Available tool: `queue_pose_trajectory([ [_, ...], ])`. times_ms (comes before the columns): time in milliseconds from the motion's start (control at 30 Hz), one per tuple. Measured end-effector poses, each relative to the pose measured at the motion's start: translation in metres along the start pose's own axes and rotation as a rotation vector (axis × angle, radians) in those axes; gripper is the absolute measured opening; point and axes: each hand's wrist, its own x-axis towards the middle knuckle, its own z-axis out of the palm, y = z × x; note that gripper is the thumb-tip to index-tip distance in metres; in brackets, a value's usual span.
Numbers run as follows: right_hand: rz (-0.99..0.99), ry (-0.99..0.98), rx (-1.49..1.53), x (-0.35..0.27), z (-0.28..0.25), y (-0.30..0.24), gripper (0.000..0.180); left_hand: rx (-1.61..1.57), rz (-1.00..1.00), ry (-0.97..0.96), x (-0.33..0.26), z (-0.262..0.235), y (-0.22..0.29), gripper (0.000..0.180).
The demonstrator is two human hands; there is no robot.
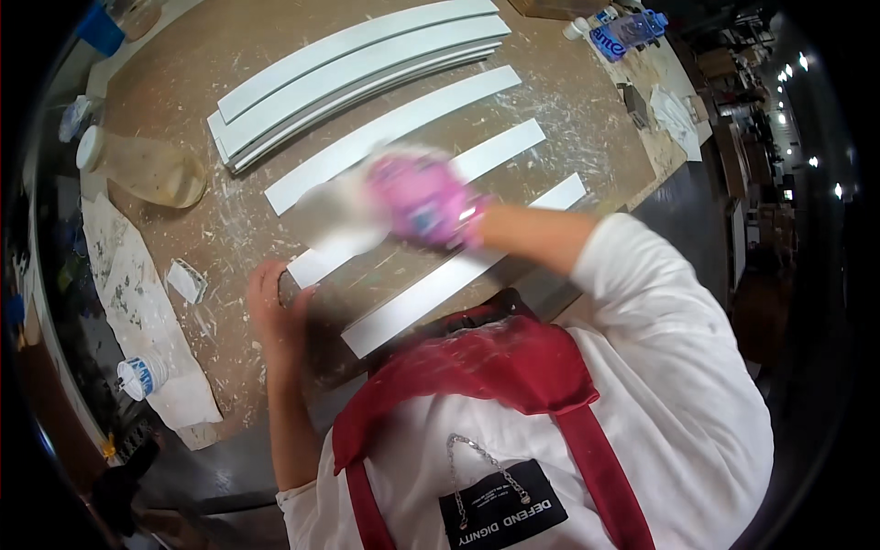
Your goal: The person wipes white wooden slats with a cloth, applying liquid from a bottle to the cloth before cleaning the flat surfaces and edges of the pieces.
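My right hand, in a pink patterned glove, is smeared by motion over the middle white strip. A whitish, blurred soft-looking thing stretches from under the glove to the left, and the hand seems closed on it; its kind I cannot make out. My bare left hand rests on the table at the left end of that strip, thumb and fingers apart and against or close to its edge. A longer white strip lies behind, and another white strip lies nearest my body.
A stack of white strips lies at the back of the stained brown table. At left are a jug of cloudy liquid, a small white block and a white cup. A blue-labelled bottle lies back right.
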Motion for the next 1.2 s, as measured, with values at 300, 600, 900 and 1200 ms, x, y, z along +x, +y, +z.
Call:
queue_pose_trajectory([
  [300, 0.458, 0.267, -0.194, -0.165, -0.019, 0.272, 0.041, 0.246, 0.038, -0.117, 0.016, -0.008, 0.013, 0.047],
  [600, 0.189, 0.447, -0.047, -0.139, 0.003, 0.19, 0.027, 0.035, -0.336, -0.329, 0.065, -0.037, 0.031, 0.047],
  [900, 0.204, 0.421, -0.03, -0.14, 0.005, 0.198, 0.036, 0.036, -0.511, -0.62, 0.112, -0.029, 0.014, 0.027],
  [1200, 0.144, 0.396, 0.008, -0.14, -0.007, 0.197, 0.042, -0.069, -0.274, -0.359, 0.068, -0.027, 0.019, 0.029],
])
